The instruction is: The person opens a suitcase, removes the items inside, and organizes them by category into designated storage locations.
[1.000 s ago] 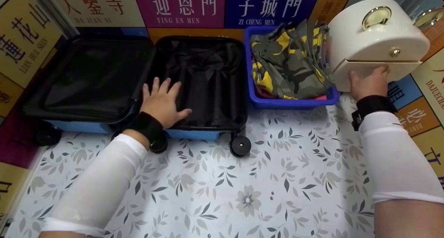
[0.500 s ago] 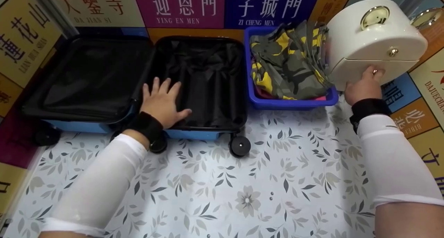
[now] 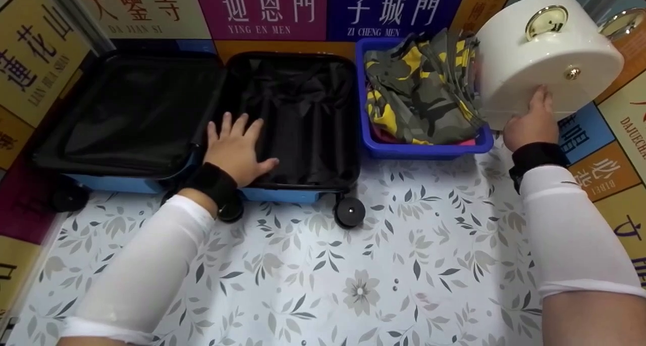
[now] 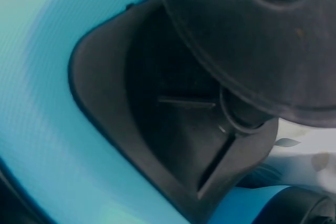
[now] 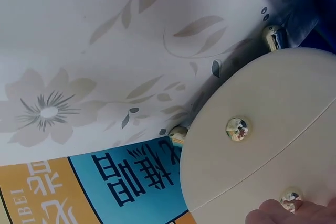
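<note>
My left hand [image 3: 236, 149] lies flat, fingers spread, on the black lining of the right half of an open blue suitcase [image 3: 282, 194]. The left wrist view shows only the suitcase's blue shell [image 4: 42, 129] and a black wheel [image 4: 252, 35]. My right hand [image 3: 531, 121] presses its fingers against the lower front of a round white jewellery box [image 3: 545, 53] with gold knobs, at the far right. No drawer gap shows on the box front. In the right wrist view a fingertip [image 5: 283, 214] touches the box [image 5: 262, 129] beside a gold knob [image 5: 237, 128].
A blue bin [image 3: 424, 150] holding camouflage clothes [image 3: 419, 94] stands between the suitcase and the box. The suitcase's black-lined lid half [image 3: 126, 114] lies open to the left. A floral sheet [image 3: 353, 275] covers the near surface. Walls with coloured signs surround the back and sides.
The box's lower drawer, slightly open a second ago, has closed under my right hand, which moved up its front. My left hand has not moved.
</note>
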Motion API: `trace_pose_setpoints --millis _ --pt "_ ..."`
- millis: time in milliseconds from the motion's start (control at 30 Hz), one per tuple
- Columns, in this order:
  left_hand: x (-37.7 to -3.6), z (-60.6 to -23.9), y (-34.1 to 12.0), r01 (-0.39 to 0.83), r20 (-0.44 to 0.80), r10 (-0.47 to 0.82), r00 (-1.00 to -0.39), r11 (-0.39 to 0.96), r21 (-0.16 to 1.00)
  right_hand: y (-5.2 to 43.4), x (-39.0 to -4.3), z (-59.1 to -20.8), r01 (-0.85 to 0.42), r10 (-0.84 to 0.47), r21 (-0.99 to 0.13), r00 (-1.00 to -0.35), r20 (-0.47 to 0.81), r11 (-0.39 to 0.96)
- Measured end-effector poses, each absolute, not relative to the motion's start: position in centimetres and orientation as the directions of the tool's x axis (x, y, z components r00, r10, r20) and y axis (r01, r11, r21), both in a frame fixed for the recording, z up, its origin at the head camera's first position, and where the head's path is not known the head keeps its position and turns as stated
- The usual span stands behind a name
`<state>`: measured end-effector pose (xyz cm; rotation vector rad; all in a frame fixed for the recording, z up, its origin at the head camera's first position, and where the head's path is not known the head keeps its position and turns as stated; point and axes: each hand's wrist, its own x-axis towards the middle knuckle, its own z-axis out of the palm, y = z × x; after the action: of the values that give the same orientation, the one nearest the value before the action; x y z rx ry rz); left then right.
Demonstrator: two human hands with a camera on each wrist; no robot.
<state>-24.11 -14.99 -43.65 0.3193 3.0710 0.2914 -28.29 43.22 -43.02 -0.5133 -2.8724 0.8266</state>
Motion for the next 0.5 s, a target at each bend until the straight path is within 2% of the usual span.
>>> trace_pose_setpoints --millis 200,333,500 --pt "-24.2 -43.7 -14.9 0.201 -0.021 0.208 -0.978 0.961 0.189 42.3 -28.0 -42.9 0.246 0.333 -0.578 -0.942 0.047 0.778" --pt "-24.2 -43.5 -14.6 0.19 -0.03 0.2 -0.979 0.963 0.193 39.8 -27.9 -42.5 0.197 0.328 -0.627 -0.94 0.099 0.754" --pt "-24.5 -42.4 -13.3 0.174 -0.05 0.188 -0.981 0.962 0.21 35.8 -27.7 -41.7 0.074 0.26 -0.642 -0.945 0.2 0.763"
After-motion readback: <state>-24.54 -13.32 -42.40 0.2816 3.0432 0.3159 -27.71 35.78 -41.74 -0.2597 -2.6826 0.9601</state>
